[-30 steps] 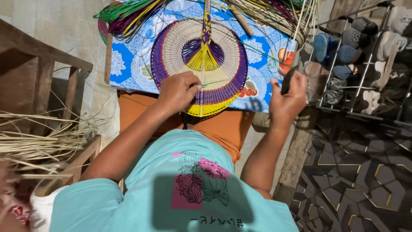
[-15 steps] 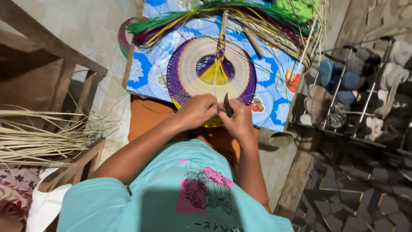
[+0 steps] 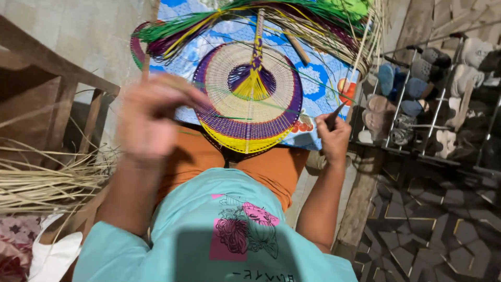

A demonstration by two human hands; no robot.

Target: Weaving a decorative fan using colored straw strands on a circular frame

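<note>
A round woven fan (image 3: 250,99) in cream, purple and yellow lies on a table covered with a blue flowered cloth (image 3: 318,83), its yellow edge overhanging my lap. My left hand (image 3: 151,117) is raised off to the fan's left and is blurred by motion; its fingers look curled, and I cannot tell if it holds anything. My right hand (image 3: 334,140) sits at the table's right front corner, closed around a small dark knife (image 3: 333,116) that points up. A thin green strand (image 3: 271,104) runs across the fan.
Bundles of green, purple and yellow strips (image 3: 250,15) lie at the back of the table. Dry pale reeds (image 3: 47,177) rest on a wooden frame at the left. A metal shoe rack (image 3: 433,89) full of footwear stands at the right on a patterned floor.
Both hands left the fan's front edge. My left hand swung up and out to the left; my right hand moved right with the knife. The fan's yellow edge is now uncovered.
</note>
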